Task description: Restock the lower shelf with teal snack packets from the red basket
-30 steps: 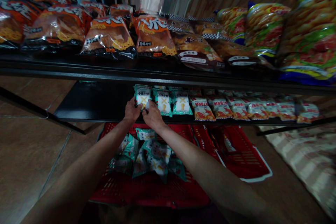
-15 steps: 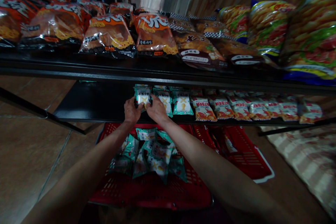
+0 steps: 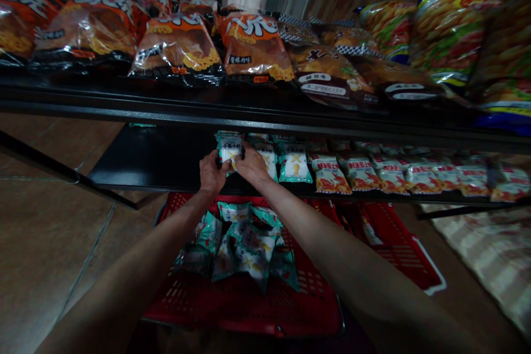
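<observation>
Currently, both hands grip one teal-and-white packet [image 3: 231, 146] at the lower shelf [image 3: 161, 157].
The left hand [image 3: 213, 173] is partly curled on the packet's left edge, thumb against its front; the right hand [image 3: 252, 164] is likewise partly curled on the right edge, overlapping the adjacent teal packet. The gripped packet sits upright at the left end of the packet row, near the shelf's front edge; whether its base contacts the shelf cannot be determined. To the right stand another teal packet [image 3: 294, 165] and a row of orange-and-white packets [image 3: 365, 172]. Below the forearms, a red basket [image 3: 249, 315] contains loosely piled teal packets [image 3: 252, 260].
</observation>
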Demonstrator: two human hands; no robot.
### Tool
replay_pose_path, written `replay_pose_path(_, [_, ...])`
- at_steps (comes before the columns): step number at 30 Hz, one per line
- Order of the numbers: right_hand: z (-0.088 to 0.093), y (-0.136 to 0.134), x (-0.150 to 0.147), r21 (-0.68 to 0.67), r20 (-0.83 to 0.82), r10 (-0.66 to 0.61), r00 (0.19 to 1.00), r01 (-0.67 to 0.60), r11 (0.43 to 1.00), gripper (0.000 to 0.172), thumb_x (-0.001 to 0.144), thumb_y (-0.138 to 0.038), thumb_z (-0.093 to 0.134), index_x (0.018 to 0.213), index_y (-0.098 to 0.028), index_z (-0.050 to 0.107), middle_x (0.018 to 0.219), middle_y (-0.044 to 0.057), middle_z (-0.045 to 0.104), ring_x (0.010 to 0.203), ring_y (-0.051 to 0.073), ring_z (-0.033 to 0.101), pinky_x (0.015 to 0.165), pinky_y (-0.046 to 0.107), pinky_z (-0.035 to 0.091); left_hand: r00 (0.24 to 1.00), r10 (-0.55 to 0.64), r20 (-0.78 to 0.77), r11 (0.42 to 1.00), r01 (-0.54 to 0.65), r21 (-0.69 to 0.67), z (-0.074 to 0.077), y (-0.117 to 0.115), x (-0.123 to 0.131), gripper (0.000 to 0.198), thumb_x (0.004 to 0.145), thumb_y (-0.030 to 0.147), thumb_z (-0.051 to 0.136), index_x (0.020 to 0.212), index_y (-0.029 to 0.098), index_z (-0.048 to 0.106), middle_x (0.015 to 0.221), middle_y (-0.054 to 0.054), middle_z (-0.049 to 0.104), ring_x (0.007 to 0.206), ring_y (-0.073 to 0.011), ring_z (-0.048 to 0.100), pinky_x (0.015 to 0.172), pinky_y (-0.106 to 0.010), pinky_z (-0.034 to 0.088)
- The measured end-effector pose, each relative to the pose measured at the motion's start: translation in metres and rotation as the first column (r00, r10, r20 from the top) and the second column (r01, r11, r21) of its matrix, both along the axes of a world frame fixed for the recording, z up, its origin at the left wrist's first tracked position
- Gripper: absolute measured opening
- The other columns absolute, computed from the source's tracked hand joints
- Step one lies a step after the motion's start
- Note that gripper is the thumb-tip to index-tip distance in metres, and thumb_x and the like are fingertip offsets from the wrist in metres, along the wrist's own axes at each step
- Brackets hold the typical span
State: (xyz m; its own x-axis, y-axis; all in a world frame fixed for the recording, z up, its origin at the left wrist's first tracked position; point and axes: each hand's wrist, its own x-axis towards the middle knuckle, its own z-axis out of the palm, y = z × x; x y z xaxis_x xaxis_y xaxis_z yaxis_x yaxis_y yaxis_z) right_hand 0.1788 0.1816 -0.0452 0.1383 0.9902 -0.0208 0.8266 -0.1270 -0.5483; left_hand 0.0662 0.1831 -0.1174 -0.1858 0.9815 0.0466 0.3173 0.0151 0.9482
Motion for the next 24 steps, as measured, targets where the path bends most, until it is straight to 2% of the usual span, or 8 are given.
replay_pose_path(3, [-0.002, 0.001, 0.001, 0.049, 0.023, -0.002, 1.0, 0.001, 0.999, 0.045, 0.079, -0.021, 0.049, 0.123, -0.013, 0.051, 0.118, 0.013, 0.061, 0.109, 0.026, 0.058, 0.096, 0.035, 0.042, 0.995, 0.031, -0.095, 0.999, -0.027, 0.046, -0.003, -0.001, -0.001, 0.053, 0.072, 0.033, 0.066, 0.119, 0.011, 0.054, 0.121, -0.017, 0.054, 0.118, -0.0281, 0.045, 0.094, -0.039, 0.041])
replay_pose_path(9, [0.002, 0.011, 0.005, 0.074, 0.007, -0.032, 0.999, 0.031, 0.997, 0.037, 0.084, -0.025, 0.044, 0.118, -0.013, 0.055, 0.116, 0.014, 0.062, 0.113, 0.025, 0.056, 0.098, 0.036, 0.039, 0.998, 0.035, 0.047, 0.999, -0.036, 0.03, -0.011, -0.002, -0.002, 0.06, 0.073, 0.038, 0.065, 0.124, 0.011, 0.05, 0.131, -0.018, 0.048, 0.123, -0.0285, 0.044, 0.098, -0.039, 0.04])
replay_pose_path(14, [0.008, 0.026, 0.006, 0.09, -0.04, 0.017, 0.999, -0.014, 0.996, 0.03, 0.087, -0.021, 0.042, 0.113, -0.015, 0.057, 0.109, 0.009, 0.064, 0.12, 0.022, 0.05, 0.102, 0.033, 0.034, 0.998, 0.023, 0.065, 0.996, -0.029, 0.083, -0.008, 0.003, 0.003, 0.06, 0.072, 0.036, 0.066, 0.124, 0.011, 0.05, 0.132, -0.017, 0.05, 0.126, -0.0291, 0.042, 0.105, -0.04, 0.033])
replay_pose_path(17, [0.009, 0.033, 0.005, 0.093, -0.017, 0.006, 1.0, -0.005, 0.996, 0.029, 0.086, -0.019, 0.043, 0.112, -0.016, 0.055, 0.111, 0.009, 0.063, 0.113, 0.021, 0.054, 0.097, 0.033, 0.04, 0.999, 0.035, 0.038, 0.995, -0.039, 0.097, -0.005, 0.004, 0.005, 0.059, 0.074, 0.036, 0.064, 0.126, 0.014, 0.049, 0.13, -0.014, 0.053, 0.126, -0.0273, 0.043, 0.107, -0.04, 0.031])
replay_pose_path(21, [0.009, 0.04, 0.004, 0.096, 0.013, 0.021, 1.0, -0.022, 0.995, 0.025, 0.085, -0.019, 0.043, 0.108, -0.018, 0.055, 0.103, 0.009, 0.065, 0.097, 0.02, 0.061, 0.089, 0.031, 0.045, 1.0, 0.009, -0.019, 0.997, -0.007, 0.083, -0.006, 0.005, 0.006, 0.059, 0.078, 0.035, 0.059, 0.132, 0.016, 0.043, 0.133, -0.012, 0.051, 0.125, -0.0252, 0.044, 0.106, -0.039, 0.034])
replay_pose_path(24, [0.005, 0.044, 0.002, 0.101, -0.012, 0.03, 0.999, -0.029, 0.994, 0.024, 0.083, -0.018, 0.044, 0.105, -0.018, 0.055, 0.105, 0.009, 0.065, 0.096, 0.021, 0.062, 0.087, 0.031, 0.045, 1.0, 0.01, -0.017, 0.998, -0.009, 0.066, -0.007, 0.005, 0.006, 0.061, 0.08, 0.035, 0.056, 0.135, 0.014, 0.039, 0.135, -0.014, 0.049, 0.125, -0.0247, 0.045, 0.106, -0.039, 0.034])
